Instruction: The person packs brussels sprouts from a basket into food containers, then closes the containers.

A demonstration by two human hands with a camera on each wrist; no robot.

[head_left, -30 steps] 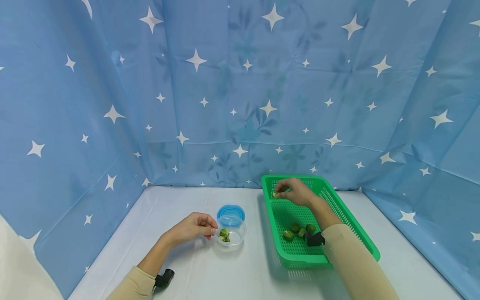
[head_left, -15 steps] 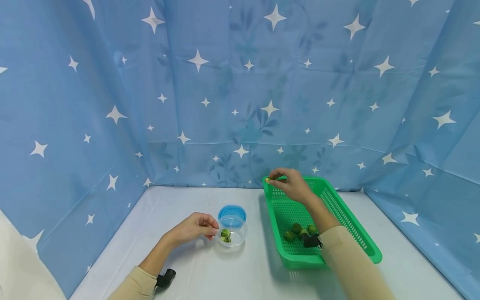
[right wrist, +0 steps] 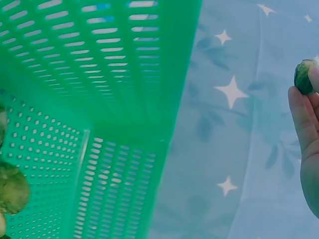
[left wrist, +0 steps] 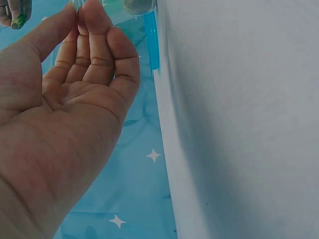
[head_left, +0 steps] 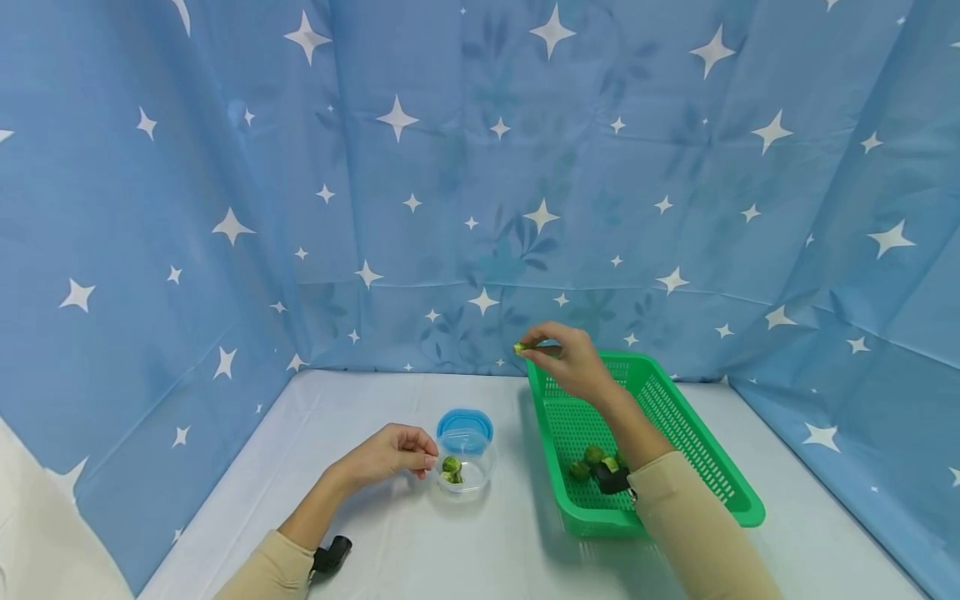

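Note:
My right hand [head_left: 568, 364] pinches a Brussels sprout [head_left: 519, 347] between thumb and fingertips, raised above the far left corner of the green basket [head_left: 600, 525]. The same sprout [right wrist: 302, 77] appears at the right edge of the right wrist view. On the left, my left hand [head_left: 386, 454] pinches the rim of a small clear plastic container [head_left: 475, 477] that stands on the table. Inside that container lie green sprouts [head_left: 451, 468], gathered at its left side. Several more sprouts [head_left: 580, 470] sit in the near part of the basket, partly hidden by my right wrist.
A blue lid [head_left: 465, 416] lies just behind the clear container. White cloth covers the table [head_left: 420, 550]. A blue curtain [head_left: 420, 208] with white stars hangs behind the table and at both sides.
My right hand has lifted the sprout up out of the basket and moved it leftward past the basket's far corner. The left hand stays at the container.

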